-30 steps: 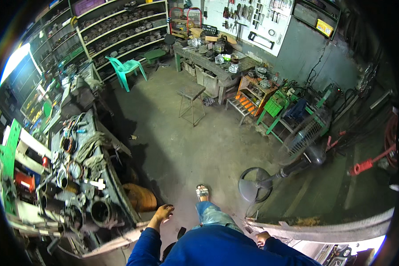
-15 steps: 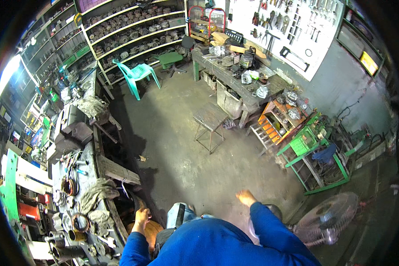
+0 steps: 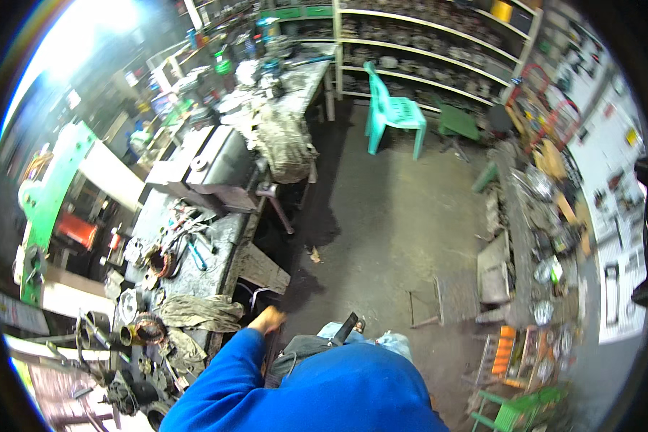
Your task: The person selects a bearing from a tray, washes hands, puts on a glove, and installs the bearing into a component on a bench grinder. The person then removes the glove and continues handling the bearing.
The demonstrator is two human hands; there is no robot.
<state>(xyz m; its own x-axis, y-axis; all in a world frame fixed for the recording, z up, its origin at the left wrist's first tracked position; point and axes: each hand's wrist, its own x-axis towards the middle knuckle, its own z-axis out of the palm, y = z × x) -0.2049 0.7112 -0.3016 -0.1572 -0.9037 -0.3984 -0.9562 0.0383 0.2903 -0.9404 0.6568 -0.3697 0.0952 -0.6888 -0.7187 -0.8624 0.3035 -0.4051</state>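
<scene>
My left hand (image 3: 266, 320) hangs low at the bench's near right edge, beside the grimy rags (image 3: 200, 311); its fingers are blurred and I cannot tell their shape or whether it touches anything. My right hand is out of sight. The cluttered workbench (image 3: 230, 266) holds a blue-handled tool (image 3: 196, 255), copper windings (image 3: 151, 329), metal parts and a large vise (image 3: 219, 169). A black bag (image 3: 295, 353) is at my waist.
Ahead stand a teal chair (image 3: 399, 119), a green seat (image 3: 457, 124) and parts shelves (image 3: 428, 61). On the right are a wooden stool (image 3: 457, 299), a second cluttered bench (image 3: 518, 281), an orange rack (image 3: 507, 353), a green stand (image 3: 525, 407) and a tool board (image 3: 615, 288).
My view has swung left toward the workbench and shelves, and the fan has left the frame. My right hand, visible half a second ago, is now out of view.
</scene>
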